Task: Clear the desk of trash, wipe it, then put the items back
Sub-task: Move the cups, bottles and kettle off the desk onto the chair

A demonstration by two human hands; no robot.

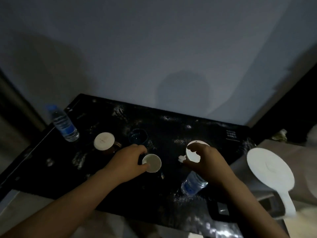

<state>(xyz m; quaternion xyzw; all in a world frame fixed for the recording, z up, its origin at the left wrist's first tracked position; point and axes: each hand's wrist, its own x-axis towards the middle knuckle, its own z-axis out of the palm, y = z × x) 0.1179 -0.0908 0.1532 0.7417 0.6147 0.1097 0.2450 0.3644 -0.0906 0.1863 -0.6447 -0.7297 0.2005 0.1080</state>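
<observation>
A black desk (171, 200) dusted with white crumbs fills the middle of the head view. My left hand (127, 161) pinches the rim of a small white paper cup (153, 163) near the desk's centre. To its right my right hand (208, 162) curls round the edge of a white round lid-topped cup (193, 154), with a small white scrap (181, 158) beside it. A water bottle (193, 184) lies partly under my right forearm.
An upright water bottle (64, 124) stands at the desk's left edge. A brown cup with a white lid (104, 141) and a dark blue glass (138, 136) sit behind my left hand. A white kettle (270, 170) stands off the right end. Crumpled paper (280, 134) lies far right.
</observation>
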